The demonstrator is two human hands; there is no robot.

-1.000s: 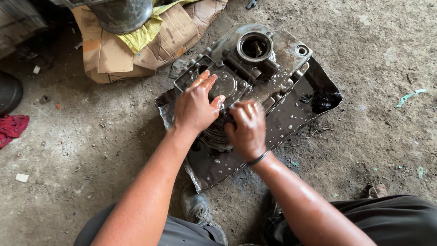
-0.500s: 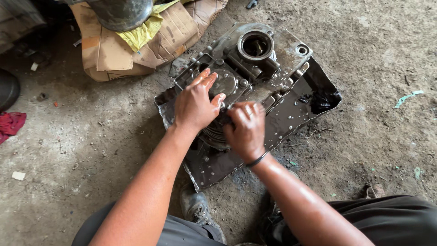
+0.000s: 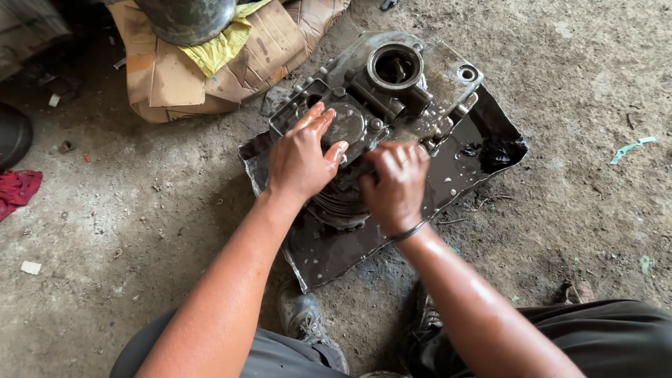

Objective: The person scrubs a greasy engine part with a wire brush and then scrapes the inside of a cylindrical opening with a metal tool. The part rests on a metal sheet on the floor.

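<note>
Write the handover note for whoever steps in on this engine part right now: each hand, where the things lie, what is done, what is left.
Left hand: flat, palm down on the greasy engine casing, fingers oily, gripping nothing.
Right hand: curled into a fist over the casing's near side; whatever it grips is hidden.
The casing lies on a wet, dark metal sheet on the concrete floor, round bore facing up. A black rag sits on the sheet's far right corner. Cardboard lies beyond, a red cloth at far left.
Done: casing is laid out and oil-wet.
Left: cannot tell from here; check under the right hand first.
</note>
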